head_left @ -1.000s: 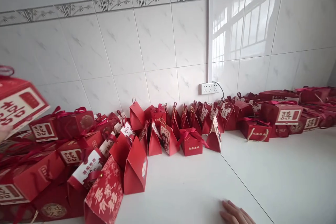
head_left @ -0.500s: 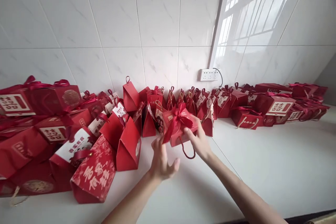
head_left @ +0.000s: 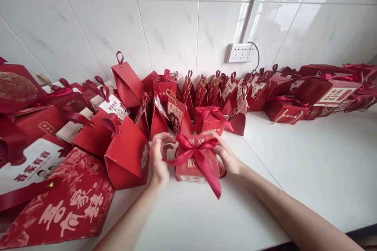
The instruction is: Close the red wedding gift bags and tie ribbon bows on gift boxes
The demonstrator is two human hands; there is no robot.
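Note:
A small red gift box (head_left: 184,167) with a wide red ribbon bow sits before me on the white counter, its top facing up. My right hand (head_left: 228,156) grips its right side, the fingertips partly hidden behind the bow. A dark red cord handle (head_left: 223,171) shows below that hand. On the left side, my left hand (head_left: 160,159) is open, with fingers curved and apart near the box and a ribbon tail; whether it touches the box I cannot tell. Just behind stands another red box (head_left: 211,123) with a bow.
Triangular red boxes (head_left: 126,157) with ribbon loops crowd the left. A row of similar boxes (head_left: 215,94) lines the wall. Larger red boxes (head_left: 330,92) are stacked at the right. A power strip (head_left: 242,53) with a cable hangs on the tiled wall.
The bow-tied box has come lower and nearer, turned so its top faces me. My left hand moved from below it to its left side. The view has tilted down.

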